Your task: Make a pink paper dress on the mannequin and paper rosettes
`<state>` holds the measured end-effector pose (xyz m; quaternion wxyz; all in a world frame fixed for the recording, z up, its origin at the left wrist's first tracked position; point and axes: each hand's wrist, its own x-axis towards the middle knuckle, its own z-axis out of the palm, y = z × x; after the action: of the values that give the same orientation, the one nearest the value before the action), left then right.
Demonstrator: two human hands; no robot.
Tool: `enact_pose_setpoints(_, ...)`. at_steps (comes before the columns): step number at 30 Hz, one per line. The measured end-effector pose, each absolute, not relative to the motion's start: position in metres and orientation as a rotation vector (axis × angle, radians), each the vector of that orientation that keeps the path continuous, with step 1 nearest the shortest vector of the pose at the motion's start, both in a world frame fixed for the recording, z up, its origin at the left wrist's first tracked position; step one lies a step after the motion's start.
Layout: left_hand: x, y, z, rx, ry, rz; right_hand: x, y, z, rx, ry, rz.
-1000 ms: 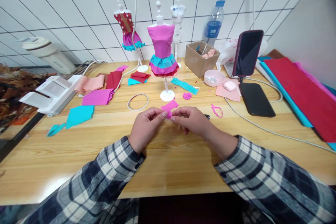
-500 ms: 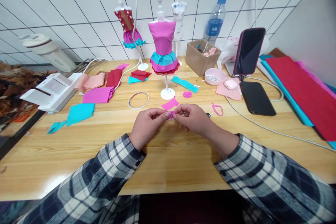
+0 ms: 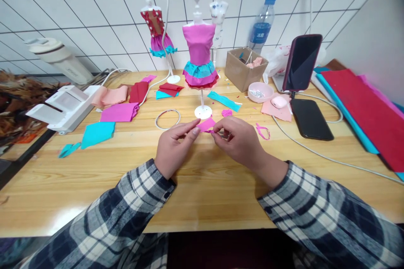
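Observation:
Over the middle of the table, my right hand [image 3: 236,138] is closed, with thumb and forefinger pinching a small magenta piece of crepe paper [image 3: 209,131], mostly hidden by the fingers. Facing it, my left hand [image 3: 176,145] has thumb and forefinger apart, with nothing seen between them. A pink paper rectangle [image 3: 206,125] lies just beyond the fingertips. Behind it stands a small dress form [image 3: 199,44] in a pink bodice and a ruffled blue, pink and red skirt. A gathered pink rosette [image 3: 226,113] rests near my right hand, and a pink paper loop [image 3: 263,131] lies to its right.
Metal rings [image 3: 167,119] lie left of the dress form. Folded coloured paper [image 3: 118,112] is spread at left. A bowl of beads [image 3: 260,92], a cardboard box [image 3: 243,71], a black phone [image 3: 311,119] and a white cable [image 3: 315,157] occupy the right side.
My left thumb and forefinger have parted and come off the small magenta piece. My right fingers keep hold of it. The camera view has shifted slightly.

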<state>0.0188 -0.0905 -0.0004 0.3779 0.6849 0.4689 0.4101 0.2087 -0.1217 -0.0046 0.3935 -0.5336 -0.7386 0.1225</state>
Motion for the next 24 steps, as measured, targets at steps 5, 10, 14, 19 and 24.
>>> enact_pose_setpoints(5, 0.011, -0.086, 0.000, 1.484, 1.045, 0.803, 0.223, -0.126, 0.008, -1.207, -2.202, 0.019)
enact_pose_setpoints(10, 0.014, -0.088, 0.001, 1.359, 1.006, 0.719, 0.225, -0.128, 0.011, -1.146, -2.252, 0.148)
enact_pose_setpoints(14, 0.015, -0.089, 0.005, 1.441, 1.027, 0.755, 0.220, -0.127, 0.003, -1.131, -2.038, 0.269)
enact_pose_setpoints(19, 0.015, -0.088, 0.012, 1.687, 1.089, 0.742, 0.211, -0.122, -0.004, -1.144, -1.594, 1.039)
enact_pose_setpoints(24, 0.016, -0.089, 0.010, 1.753, 1.138, 0.726, 0.202, -0.119, -0.005, -1.188, -1.424, 1.254)
